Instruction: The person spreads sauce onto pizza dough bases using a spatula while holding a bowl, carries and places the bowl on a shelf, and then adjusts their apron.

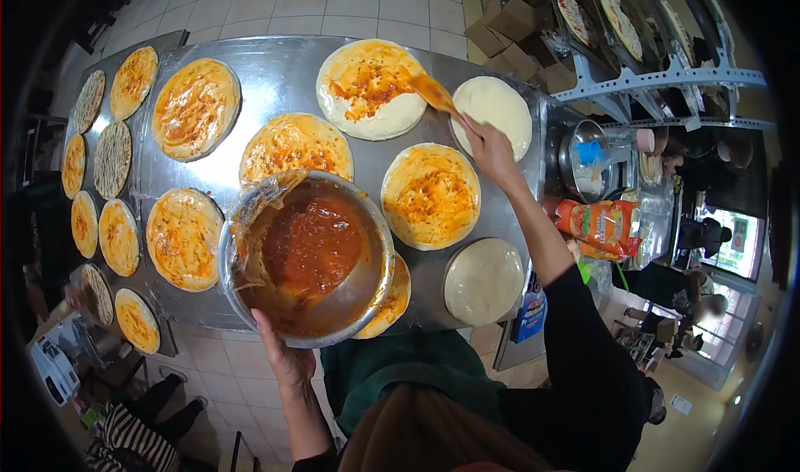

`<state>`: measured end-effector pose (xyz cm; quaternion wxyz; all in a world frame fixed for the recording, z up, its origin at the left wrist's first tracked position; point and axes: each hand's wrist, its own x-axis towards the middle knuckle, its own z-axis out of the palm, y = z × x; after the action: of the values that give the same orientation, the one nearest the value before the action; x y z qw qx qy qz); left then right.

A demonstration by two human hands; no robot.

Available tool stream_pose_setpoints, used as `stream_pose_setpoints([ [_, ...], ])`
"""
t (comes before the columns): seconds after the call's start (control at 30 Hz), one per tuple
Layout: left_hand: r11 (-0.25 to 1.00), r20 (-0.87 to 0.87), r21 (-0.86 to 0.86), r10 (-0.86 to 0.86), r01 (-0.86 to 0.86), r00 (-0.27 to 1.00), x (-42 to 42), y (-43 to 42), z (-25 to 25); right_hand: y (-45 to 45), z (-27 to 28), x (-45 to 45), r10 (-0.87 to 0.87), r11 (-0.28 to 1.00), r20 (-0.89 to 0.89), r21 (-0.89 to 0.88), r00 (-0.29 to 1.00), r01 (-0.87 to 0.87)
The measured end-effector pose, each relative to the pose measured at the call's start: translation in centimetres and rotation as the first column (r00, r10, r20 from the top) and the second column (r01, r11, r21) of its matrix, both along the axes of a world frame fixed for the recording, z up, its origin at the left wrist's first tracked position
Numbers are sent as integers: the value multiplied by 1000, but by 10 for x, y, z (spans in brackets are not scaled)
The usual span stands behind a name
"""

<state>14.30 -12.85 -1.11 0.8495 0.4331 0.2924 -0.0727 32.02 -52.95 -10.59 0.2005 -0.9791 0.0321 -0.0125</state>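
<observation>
My left hand [285, 354] grips the near rim of a metal bowl [383, 276] and holds it above the table. Red sauce [310, 243] fills part of the bowl, with smeared plastic film [254, 214] on its left side. In my right hand [490, 151] is a sauce-coated spatula [433, 94], its blade at the right edge of a partly sauced pizza base [371, 89]. Beside it lies a plain pizza base [493, 115], partly behind my right hand. A sauced base [431, 195] and another plain base [483, 281] lie nearer me.
Several sauced bases, such as one round [196, 109], cover the left of the metal table [275, 64]. At the right stand a steel basin [575, 159] and a red-orange packet [604, 226]. A metal rack [658, 82] holds more pizzas. Other people work at both sides.
</observation>
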Motion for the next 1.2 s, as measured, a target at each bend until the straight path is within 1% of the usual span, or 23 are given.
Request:
stream_pose_setpoints([
  [0.1,1000,-12,-17,6,-6,1000,-5,1,-1,-9,18,-32,-11,999,-83,41,996,14],
  [0.2,1000,-9,-8,-1,1,1000,-5,2,-4,2,24,1,-36,996,-10,85,999,37],
  [0.27,1000,-6,-23,-7,7,1000,-5,2,-4,22,10,24,19,995,41,95,999,-23],
  [0.3,1000,-11,-1,3,-3,1000,-6,0,-4,28,5,26,42,994,65,100,997,-48],
  [0.37,999,-5,42,26,-26,1000,-5,-2,-3,28,2,-1,66,998,2,13,998,-66],
  [0.4,999,0,32,25,-25,1000,-3,-1,-3,29,4,-14,88,995,-28,-34,996,-89],
  [0.5,1000,-16,0,31,-31,999,-9,0,-2,5,23,-56,40,999,-127,7,991,-39],
  [0.6,1000,-19,-17,13,-14,1000,-9,2,-5,-9,22,-35,49,997,42,57,998,-51],
  [0.63,1000,-13,-18,6,-6,1000,-9,2,-6,-9,19,-19,28,998,48,54,998,-30],
  [0.7,1000,-18,-5,9,-9,1000,-11,0,-5,6,9,6,-22,999,53,51,998,20],
  [0.77,999,-19,21,29,-28,999,-9,-2,-3,14,4,-16,0,999,25,52,1000,-1],
  [0.83,1000,-24,0,22,-22,999,-10,-1,-2,13,-11,-56,34,999,22,15,999,-34],
  [0.93,1000,-28,-11,21,-21,999,-12,-1,-4,25,21,-83,-4,999,-79,52,997,8],
  [1.03,1000,-9,-15,-5,5,1000,-10,0,-3,18,22,-42,-110,980,-16,163,994,111],
  [1.07,1000,-2,-19,-17,17,1000,-9,0,-1,15,12,-30,-97,983,45,162,994,89],
  [1.17,997,-30,43,58,-56,998,-6,-6,4,29,-13,-56,-6,988,57,156,998,-3],
  [1.2,998,-17,33,48,-47,999,-6,-5,4,39,-8,-75,-7,995,-7,94,1000,8],
])
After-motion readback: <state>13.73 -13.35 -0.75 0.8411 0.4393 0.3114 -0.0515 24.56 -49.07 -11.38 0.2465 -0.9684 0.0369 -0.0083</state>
